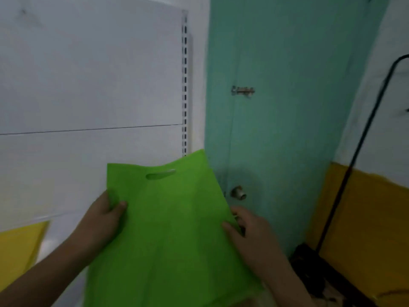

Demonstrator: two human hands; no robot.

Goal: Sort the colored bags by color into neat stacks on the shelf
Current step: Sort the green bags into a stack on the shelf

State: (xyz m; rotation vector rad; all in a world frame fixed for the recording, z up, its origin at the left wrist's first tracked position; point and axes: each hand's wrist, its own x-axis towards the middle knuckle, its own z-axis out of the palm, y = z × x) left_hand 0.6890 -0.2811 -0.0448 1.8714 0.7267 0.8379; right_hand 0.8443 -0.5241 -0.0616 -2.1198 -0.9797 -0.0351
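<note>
A flat bright green bag (170, 229) with a slot handle near its top edge is held up in front of me. My left hand (104, 220) grips its left edge, thumb on the front. My right hand (247, 231) pinches its right edge. A yellow bag (20, 247) lies at the lower left, partly cut off by the frame, on what looks like the white shelf (55, 220). The bottom of the green bag runs out of view.
A white back panel (88, 85) with a slotted upright rail (184, 85) fills the left. A teal door (283, 107) with a latch and knob stands to the right. Further right are a yellow-painted wall (371, 229), a black cable and dark clutter on the floor.
</note>
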